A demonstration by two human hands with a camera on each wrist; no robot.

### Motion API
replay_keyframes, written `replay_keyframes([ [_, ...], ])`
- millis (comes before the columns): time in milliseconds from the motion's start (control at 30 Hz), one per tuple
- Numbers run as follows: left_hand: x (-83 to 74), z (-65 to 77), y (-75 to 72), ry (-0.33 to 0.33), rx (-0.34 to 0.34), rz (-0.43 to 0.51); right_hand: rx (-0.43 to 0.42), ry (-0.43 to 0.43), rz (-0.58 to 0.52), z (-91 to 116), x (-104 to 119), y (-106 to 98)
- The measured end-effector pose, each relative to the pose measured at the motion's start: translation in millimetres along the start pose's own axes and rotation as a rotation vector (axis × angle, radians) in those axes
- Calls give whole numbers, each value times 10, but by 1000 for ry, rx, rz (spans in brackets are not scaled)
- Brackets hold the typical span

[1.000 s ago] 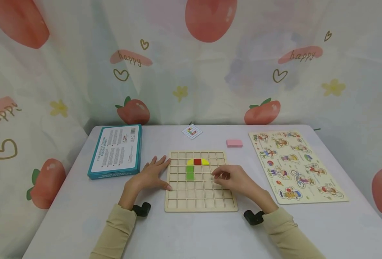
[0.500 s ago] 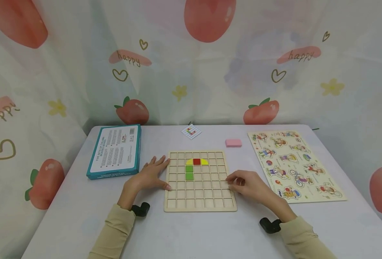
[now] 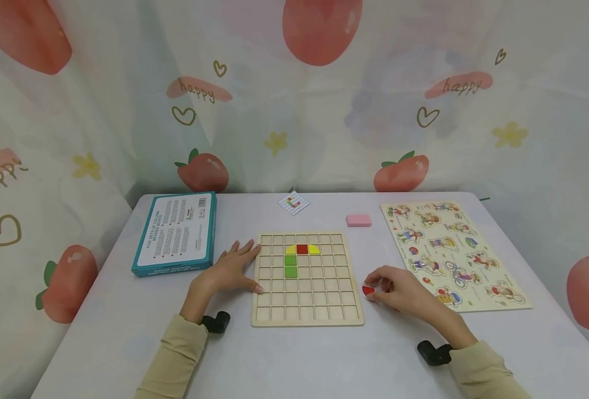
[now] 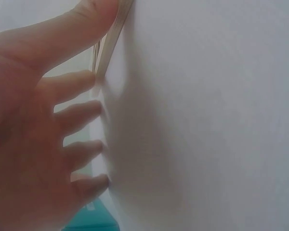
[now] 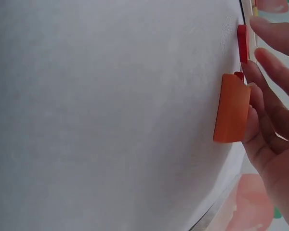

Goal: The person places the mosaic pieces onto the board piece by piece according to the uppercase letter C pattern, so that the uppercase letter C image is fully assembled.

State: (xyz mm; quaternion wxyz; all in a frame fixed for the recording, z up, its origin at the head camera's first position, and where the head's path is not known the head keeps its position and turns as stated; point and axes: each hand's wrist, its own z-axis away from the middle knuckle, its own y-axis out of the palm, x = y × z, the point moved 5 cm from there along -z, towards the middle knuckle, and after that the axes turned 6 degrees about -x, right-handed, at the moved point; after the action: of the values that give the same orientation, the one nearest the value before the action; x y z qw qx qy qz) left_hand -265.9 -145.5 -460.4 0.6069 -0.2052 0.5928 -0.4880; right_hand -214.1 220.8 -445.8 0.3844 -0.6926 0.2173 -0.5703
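Note:
My left hand (image 3: 230,271) lies with its fingers spread at the left side of a wooden grid board (image 3: 306,317), its thumb on the edge. In the board's cells sit two green square tiles (image 3: 291,271), a red square tile (image 3: 302,249) and two yellow curved tiles (image 3: 313,250). Off the board's right side, my right hand (image 3: 401,291) has a small red tile with a curved edge (image 3: 368,290) at its fingertips. In the right wrist view, its curled fingers also hold an orange block (image 5: 232,108), with a bit of red (image 5: 239,75) showing behind it.
A teal-edged box (image 3: 175,233) lies at left, close to my left hand. Behind the board are a small pattern card (image 3: 293,203) and a pink block (image 3: 358,220). At right lies a puzzle board with cartoon figures (image 3: 454,260), close to my right hand.
My right hand has moved from over the board to the right and nearer, off its edge. A red tile now shows at its fingertips. My left hand stays at the board's left side.

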Motion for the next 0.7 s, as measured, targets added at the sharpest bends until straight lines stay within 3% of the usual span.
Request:
replay_keyframes([
  [433,0,0,8,10,-13,-8,15,-50,17,-1,-39,13],
  [700,6,1,5,7,-13,-6,47,-27,10,-11,-40,26],
])
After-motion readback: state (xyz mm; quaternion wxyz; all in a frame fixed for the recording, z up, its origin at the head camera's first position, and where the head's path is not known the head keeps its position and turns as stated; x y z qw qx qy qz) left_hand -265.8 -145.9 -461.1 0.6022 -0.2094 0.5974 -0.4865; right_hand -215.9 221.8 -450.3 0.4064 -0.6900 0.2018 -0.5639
